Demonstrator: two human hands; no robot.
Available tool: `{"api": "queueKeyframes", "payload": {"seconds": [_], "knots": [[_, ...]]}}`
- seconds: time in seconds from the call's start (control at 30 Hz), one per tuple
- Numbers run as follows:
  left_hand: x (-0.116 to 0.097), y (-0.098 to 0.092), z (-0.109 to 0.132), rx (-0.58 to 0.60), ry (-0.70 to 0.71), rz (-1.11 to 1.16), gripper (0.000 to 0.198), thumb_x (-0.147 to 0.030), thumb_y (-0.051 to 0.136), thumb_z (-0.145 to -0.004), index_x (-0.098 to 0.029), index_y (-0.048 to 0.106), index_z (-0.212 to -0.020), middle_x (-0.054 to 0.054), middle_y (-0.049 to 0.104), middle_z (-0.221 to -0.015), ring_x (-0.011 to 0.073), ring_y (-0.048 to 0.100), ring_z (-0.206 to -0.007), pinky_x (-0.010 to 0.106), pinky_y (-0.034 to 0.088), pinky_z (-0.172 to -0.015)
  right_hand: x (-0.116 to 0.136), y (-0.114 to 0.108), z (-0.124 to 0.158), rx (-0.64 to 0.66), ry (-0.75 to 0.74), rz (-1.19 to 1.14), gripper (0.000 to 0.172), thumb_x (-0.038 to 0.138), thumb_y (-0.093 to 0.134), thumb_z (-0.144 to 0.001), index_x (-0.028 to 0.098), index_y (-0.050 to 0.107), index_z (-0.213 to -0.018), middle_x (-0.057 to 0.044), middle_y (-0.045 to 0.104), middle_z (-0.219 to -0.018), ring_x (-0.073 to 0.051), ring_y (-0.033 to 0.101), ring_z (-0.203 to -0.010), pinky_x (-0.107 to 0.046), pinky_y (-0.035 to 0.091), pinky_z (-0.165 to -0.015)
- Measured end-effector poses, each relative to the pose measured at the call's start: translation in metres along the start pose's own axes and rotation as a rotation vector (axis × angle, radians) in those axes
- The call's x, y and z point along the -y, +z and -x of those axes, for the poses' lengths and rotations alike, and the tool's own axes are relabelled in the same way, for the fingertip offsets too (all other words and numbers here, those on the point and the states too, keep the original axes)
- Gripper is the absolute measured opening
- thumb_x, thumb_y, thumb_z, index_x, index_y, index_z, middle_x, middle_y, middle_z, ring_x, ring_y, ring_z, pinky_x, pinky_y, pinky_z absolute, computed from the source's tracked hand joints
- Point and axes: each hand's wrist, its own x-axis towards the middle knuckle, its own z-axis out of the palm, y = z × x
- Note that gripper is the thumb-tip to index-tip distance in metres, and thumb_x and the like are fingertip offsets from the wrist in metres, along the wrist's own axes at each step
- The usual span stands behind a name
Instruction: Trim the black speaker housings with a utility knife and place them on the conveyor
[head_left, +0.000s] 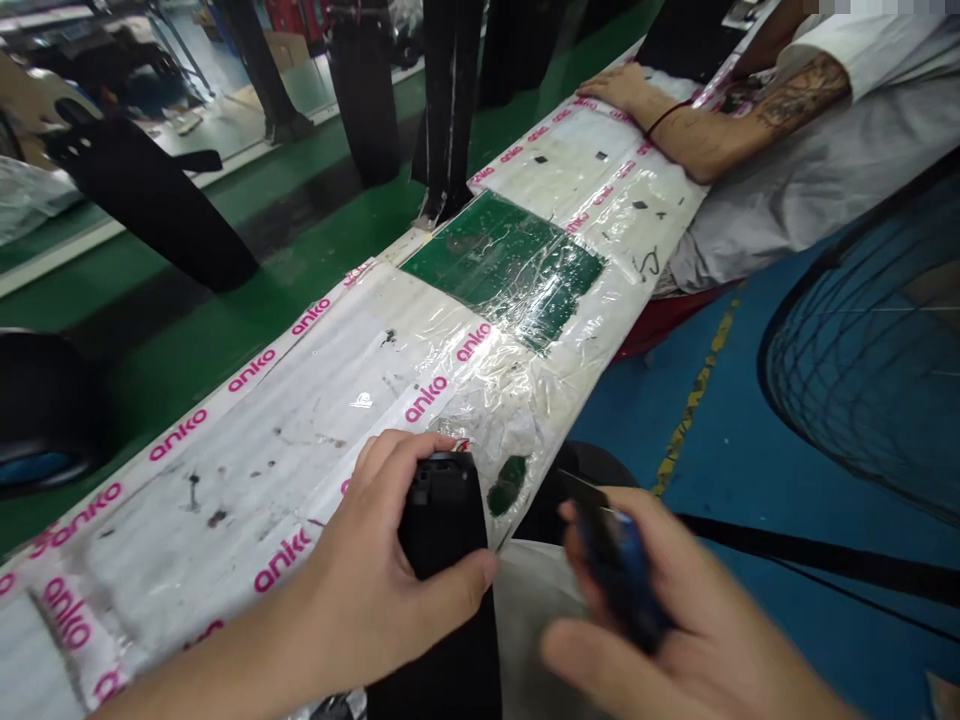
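My left hand (pixel 382 570) is wrapped around the upper end of a long black plastic part (pixel 442 650), its thumb on the near side. Some small red and white bits, perhaps wires, show by its fingertips at the part's top end. To the right of it, my right hand (pixel 690 610) grips a blue-and-black hand tool (pixel 622 570). Motion smears this tool, so its exact kind cannot be told. A thin dark tip points up and left from it. Tool and black part are apart.
A worktop (pixel 247 480) covered in film and pink-lettered tape runs diagonally past me. Beyond it, a green conveyor belt (pixel 315 220) carries several black parts (pixel 150 200). At upper right a co-worker's forearm (pixel 690 135) rests on the worktop. A fan guard (pixel 862 330) stands at right.
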Motion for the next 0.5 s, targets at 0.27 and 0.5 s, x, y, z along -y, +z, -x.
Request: {"api": "queueKeyframes", "payload": {"seconds": [0.27, 0.5], "knots": [[0.022, -0.028, -0.012, 0.242, -0.035, 0.283, 0.066, -0.022, 0.075, -0.084, -0.037, 0.048, -0.142, 0.006, 0.054, -0.146, 0.0324, 0.054, -0.138, 0.049, 0.05, -0.112, -0.019, 0.035, -0.012, -0.016, 0.375, -0.554, 0.062, 0.052, 0.089, -0.078, 0.03, 0.05, -0.12, 0.005, 0.055, -0.083, -0.017, 0.054, -0.068, -0.031, 0.052, -0.061], [0.033, -0.013, -0.026, 0.224, 0.075, 0.223, 0.056, -0.048, 0.09, -0.077, -0.029, 0.06, -0.119, 0.006, 0.057, -0.13, 0.032, 0.057, -0.124, 0.051, 0.047, -0.108, -0.038, 0.022, -0.002, -0.064, 0.348, -0.655, 0.06, 0.059, 0.085, -0.08, 0.029, 0.05, -0.118, 0.006, 0.048, -0.081, -0.015, 0.046, -0.067, -0.03, 0.042, -0.062]]}}
